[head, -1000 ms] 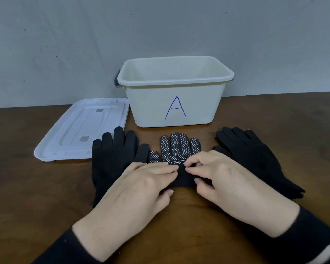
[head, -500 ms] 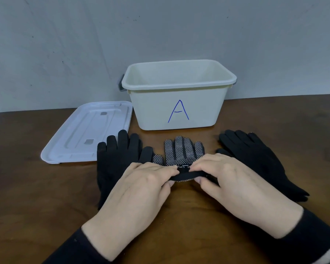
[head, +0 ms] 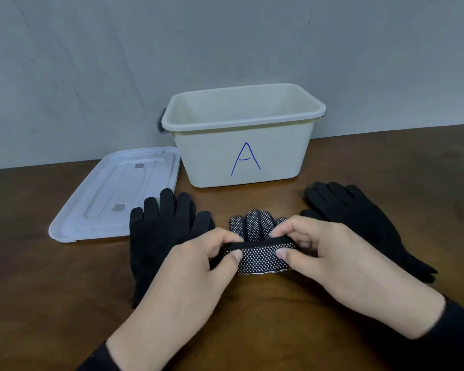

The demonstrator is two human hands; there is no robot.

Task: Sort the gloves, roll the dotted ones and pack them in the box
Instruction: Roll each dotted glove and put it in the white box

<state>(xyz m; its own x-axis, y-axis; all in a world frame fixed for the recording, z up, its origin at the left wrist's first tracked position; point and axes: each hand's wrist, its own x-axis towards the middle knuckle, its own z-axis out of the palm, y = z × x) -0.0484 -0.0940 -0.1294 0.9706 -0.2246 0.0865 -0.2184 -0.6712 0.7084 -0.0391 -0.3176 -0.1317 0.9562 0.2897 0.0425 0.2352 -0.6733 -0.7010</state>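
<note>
- Bench [head: 386, 170]: brown wood, carrying everything.
- Box [head: 241, 145]: open, marked A, at the back.
- Lid [head: 118, 194]: flat, left of the box.
- Plain gloves: one left [head: 158, 236], one right [head: 359, 220].
- My left hand [head: 196, 274] and right hand [head: 332, 261]: both pinching the roll.
- Dotted glove [head: 257, 257]: half-rolled between them, fingertips pointing at the box.

brown wooden table [head: 386, 162], grey wall [head: 225, 41] behind it
</note>
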